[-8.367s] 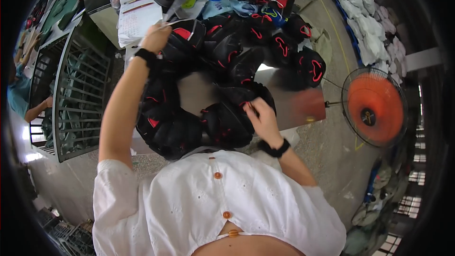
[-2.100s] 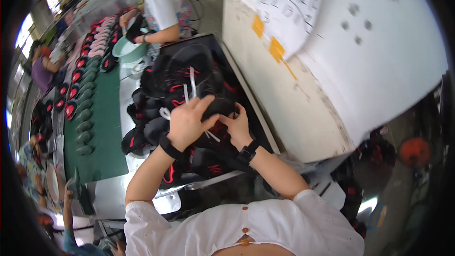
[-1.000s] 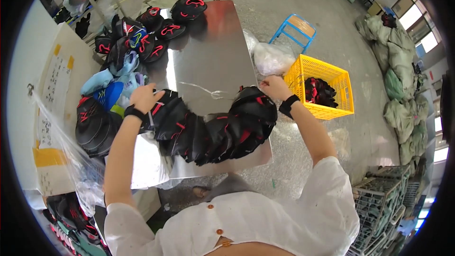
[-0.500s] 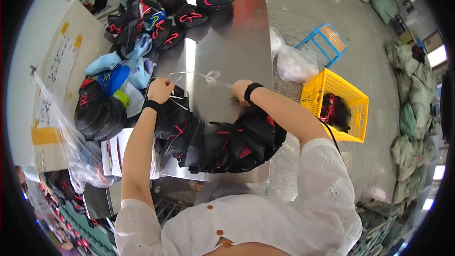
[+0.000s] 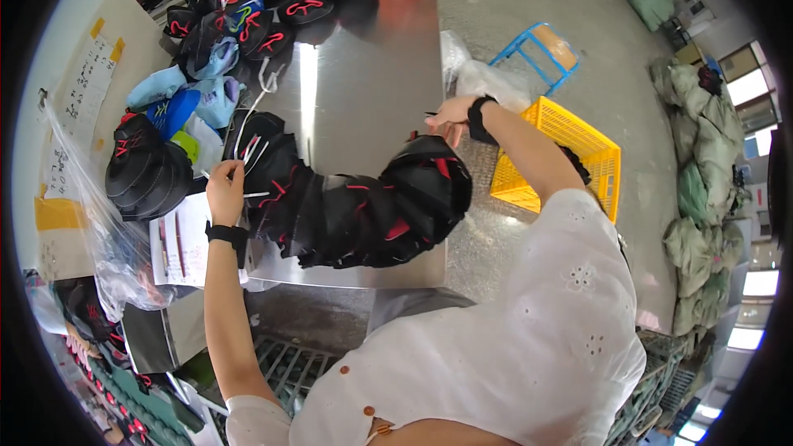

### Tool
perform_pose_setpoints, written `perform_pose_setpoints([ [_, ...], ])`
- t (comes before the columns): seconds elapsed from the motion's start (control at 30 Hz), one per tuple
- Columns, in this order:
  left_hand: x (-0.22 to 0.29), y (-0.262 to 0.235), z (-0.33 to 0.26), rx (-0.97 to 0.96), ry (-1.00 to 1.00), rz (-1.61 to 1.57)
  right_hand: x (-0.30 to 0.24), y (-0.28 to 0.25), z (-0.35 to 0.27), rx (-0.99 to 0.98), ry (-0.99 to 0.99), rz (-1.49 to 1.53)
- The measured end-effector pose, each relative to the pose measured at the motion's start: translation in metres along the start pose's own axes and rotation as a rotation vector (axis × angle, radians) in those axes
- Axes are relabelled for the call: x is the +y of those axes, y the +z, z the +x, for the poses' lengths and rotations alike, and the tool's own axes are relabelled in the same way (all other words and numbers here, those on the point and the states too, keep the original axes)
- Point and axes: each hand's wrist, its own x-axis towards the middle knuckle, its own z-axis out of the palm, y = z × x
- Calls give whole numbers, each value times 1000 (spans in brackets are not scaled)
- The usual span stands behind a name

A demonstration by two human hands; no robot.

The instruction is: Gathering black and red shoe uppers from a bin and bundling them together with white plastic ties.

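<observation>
A curved row of black shoe uppers (image 5: 347, 211) with red trim lies nested together along the near side of the metal table. At its left end, my left hand (image 5: 225, 190) is closed in a pinch on a white cord (image 5: 266, 87). The cord runs up over the table, and loose ends lie on the uppers. My right hand (image 5: 450, 118) is raised just beyond the row's right end, fingers curled. A small dark tip sticks out by its fingers; what it belongs to is too small to make out.
More black uppers (image 5: 304, 7) are heaped at the table's far left, beside light blue pieces (image 5: 157, 87) and a nested black stack (image 5: 147, 169). Papers (image 5: 180, 239) lie by my left wrist. A yellow crate (image 5: 570, 128) and a blue-framed stool (image 5: 537, 54) stand right.
My left hand has moved down and left with the cord, and its knot has swung left from mid-table. My right hand has moved outward to the right, away from the cord. The view has shifted.
</observation>
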Motion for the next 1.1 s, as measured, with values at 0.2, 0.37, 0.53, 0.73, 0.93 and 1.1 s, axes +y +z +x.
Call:
perform_pose_setpoints([
  [0.2, 10, 27, -13, 164, 85, 111, 67, 68, -32, 619, -451, 153],
  [0.37, 81, 55, 13, 39, -133, -253, 196, 26, 54, 1033, -533, 54],
  [0.53, 131, -23, -13, 272, -197, -458, 55, 80, -48, 772, -941, 598],
  [0.73, 218, -125, -141, 408, -109, -656, -28, 92, -188, 616, -1494, 779],
  [0.93, 241, -123, -392, 606, -219, -821, -79, 123, -250, 622, -1862, 669],
  [1.1, 344, -85, -613, 1177, -236, -820, -114, 268, -264, -191, -1843, 413],
])
